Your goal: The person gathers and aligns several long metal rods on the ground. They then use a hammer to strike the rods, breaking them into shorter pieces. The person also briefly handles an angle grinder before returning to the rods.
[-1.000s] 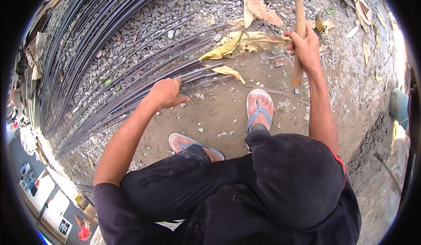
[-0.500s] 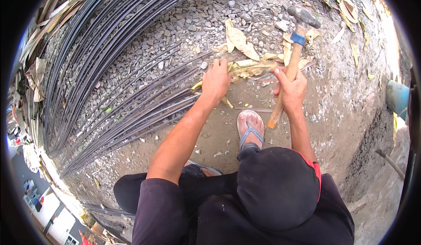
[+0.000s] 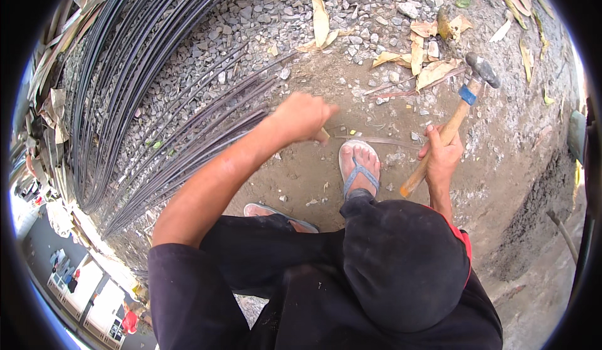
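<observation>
My right hand (image 3: 443,156) is closed around the wooden handle of a hammer (image 3: 456,121). Its dark head points up and away, a blue band wraps the handle below it, and the butt end is orange. Left of it, my left hand (image 3: 303,118) hangs over bare soil, bent at the wrist with its fingers curled and somewhat blurred. A small tan piece shows beneath those fingers, and I cannot make out what it is. Ends of thin dark steel rods (image 3: 241,130) lie beside my left forearm.
A larger bundle of long curved rods (image 3: 119,68) lies on grey gravel (image 3: 251,18) at the far left. Dry leaves (image 3: 417,55) are scattered ahead. My sandalled foot (image 3: 360,168) stands between my hands. A stick (image 3: 562,234) lies at the right.
My left hand has lifted off the ground and turned at the wrist. The large dry leaf between my hands is gone from that spot. My right hand and the hammer have shifted right and nearer.
</observation>
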### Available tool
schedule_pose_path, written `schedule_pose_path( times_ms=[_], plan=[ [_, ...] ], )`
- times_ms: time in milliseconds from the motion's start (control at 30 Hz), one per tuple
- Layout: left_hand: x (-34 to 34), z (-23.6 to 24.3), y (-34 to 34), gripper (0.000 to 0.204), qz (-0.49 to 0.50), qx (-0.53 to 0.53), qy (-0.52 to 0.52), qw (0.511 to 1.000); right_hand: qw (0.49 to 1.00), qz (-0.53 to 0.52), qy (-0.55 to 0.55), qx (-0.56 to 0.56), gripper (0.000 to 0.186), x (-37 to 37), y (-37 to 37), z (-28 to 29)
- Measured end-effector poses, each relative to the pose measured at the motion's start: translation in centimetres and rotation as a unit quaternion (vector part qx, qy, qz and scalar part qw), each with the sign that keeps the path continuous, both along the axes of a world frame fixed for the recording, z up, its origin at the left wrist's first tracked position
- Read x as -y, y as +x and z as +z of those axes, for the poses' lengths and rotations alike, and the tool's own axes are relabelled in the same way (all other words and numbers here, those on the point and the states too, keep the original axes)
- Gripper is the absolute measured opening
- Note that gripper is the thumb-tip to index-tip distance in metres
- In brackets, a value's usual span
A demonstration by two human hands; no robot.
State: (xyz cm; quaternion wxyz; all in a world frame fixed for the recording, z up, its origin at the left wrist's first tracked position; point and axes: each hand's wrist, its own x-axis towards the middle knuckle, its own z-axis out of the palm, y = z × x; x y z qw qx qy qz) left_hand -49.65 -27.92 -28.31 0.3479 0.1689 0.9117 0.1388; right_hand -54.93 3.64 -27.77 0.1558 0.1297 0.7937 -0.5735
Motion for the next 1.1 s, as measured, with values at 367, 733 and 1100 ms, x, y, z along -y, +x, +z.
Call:
schedule_pose_path(
  times_ms=[367, 733, 1100],
  plan=[
    [4.1, 3.2, -14.6, 0.049, 0.312, -0.451, 0.230, 0.804, 0.999, 0.019, -0.037, 0.014, 0.018, 1.6, 0.0, 0.3],
    [2.9, -5.8, -9.5, 0.015, 0.320, -0.216, -0.102, 0.917, 0.999, 0.017, 0.034, 0.031, 0.020, -0.3, 1.7, -0.1],
    [0.7, 5.5, -9.8, 0.068, 0.214, -0.184, 0.172, 0.944, 0.994, 0.105, -0.017, -0.035, 0.030, 2.2, 0.1, 1.7]
  ],
)
